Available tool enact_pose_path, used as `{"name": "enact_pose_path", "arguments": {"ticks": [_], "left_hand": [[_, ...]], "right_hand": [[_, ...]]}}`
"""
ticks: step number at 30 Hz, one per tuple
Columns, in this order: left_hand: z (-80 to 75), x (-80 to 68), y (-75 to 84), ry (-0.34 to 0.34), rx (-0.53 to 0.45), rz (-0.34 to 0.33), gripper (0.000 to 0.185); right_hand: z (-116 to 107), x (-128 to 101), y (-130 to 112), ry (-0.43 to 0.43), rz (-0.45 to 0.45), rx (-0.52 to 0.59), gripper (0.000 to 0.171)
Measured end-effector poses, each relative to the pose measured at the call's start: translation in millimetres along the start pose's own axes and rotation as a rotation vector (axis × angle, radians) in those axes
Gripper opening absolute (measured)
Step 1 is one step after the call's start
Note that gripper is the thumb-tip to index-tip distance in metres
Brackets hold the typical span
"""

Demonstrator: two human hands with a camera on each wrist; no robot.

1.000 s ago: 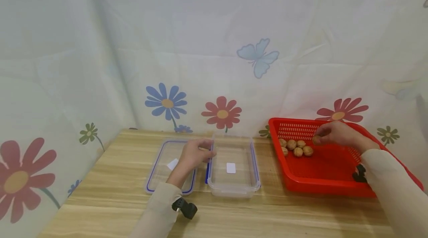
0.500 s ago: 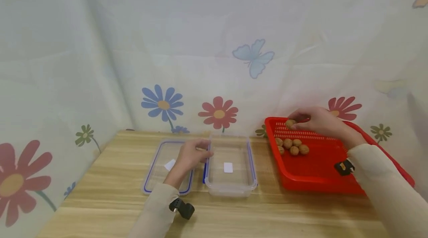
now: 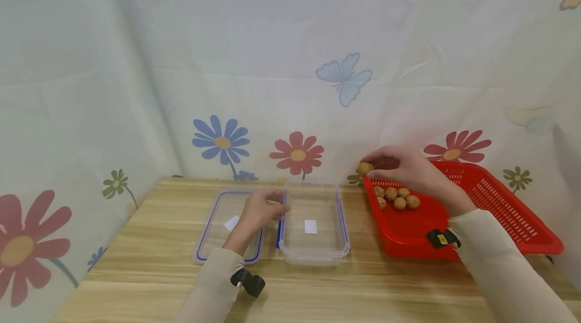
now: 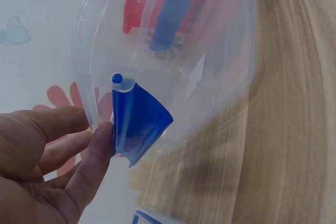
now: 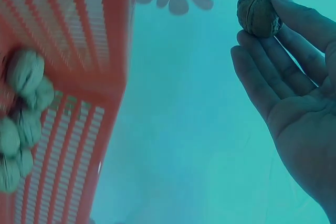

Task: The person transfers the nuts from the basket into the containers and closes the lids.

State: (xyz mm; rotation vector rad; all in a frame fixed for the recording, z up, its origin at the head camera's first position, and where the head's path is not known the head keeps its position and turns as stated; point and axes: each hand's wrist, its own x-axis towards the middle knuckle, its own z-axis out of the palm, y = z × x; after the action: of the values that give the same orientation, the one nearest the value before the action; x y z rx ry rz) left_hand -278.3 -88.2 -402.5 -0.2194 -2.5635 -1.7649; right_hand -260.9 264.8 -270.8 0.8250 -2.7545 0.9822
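A walnut (image 3: 365, 169) is pinched between the thumb and fingertips of my right hand (image 3: 404, 169), above the left rim of the red plastic basket (image 3: 417, 248). Several more walnuts (image 3: 399, 203) lie in that basket's left part. My left hand (image 3: 262, 212) grips the left rim of a clear plastic food container (image 3: 315, 253), thumb and fingers on either side of its wall. Beside the thumb, a blue latch (image 4: 137, 124) hangs folded out in the left wrist view. The right wrist view shows the held walnut (image 5: 259, 13) apart from the basket wall.
Left of the container, a clear lid (image 3: 217, 224) with a blue seal lies flat on the wooden table (image 3: 150, 242), partly behind my left forearm. A white label (image 3: 310, 226) shows at the container's bottom. A flowered curtain (image 3: 272, 60) hangs behind the table.
My right hand has lifted the walnut from inside the basket and carried it left to above the basket's left rim. The left hand stays at the container's rim.
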Motion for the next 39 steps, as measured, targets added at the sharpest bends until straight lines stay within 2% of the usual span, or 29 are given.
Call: {"name": "enact_pose_path", "arguments": {"ticks": [5,18,29,39], "left_hand": [[0.0,0.1,-1.2,0.008,0.0,-0.004,0.04],[0.3,-0.1,-1.9,0.007,0.005,-0.003,0.041],[0.0,-0.2,-1.3,0.005,0.006,0.009,0.042],[-0.4,0.0,-3.4,-0.001,-0.012,0.004,0.042]], "right_hand": [[15.5,1.3,-5.9,0.022,-0.046,0.047,0.038],[53.1,0.4,-19.5,0.039,-0.051,0.225,0.036],[81.9,1.6,-26.7,0.004,-0.086,0.33,0.037],[102.4,2.7,-34.9,-0.058,-0.095,0.368,0.036]]}}
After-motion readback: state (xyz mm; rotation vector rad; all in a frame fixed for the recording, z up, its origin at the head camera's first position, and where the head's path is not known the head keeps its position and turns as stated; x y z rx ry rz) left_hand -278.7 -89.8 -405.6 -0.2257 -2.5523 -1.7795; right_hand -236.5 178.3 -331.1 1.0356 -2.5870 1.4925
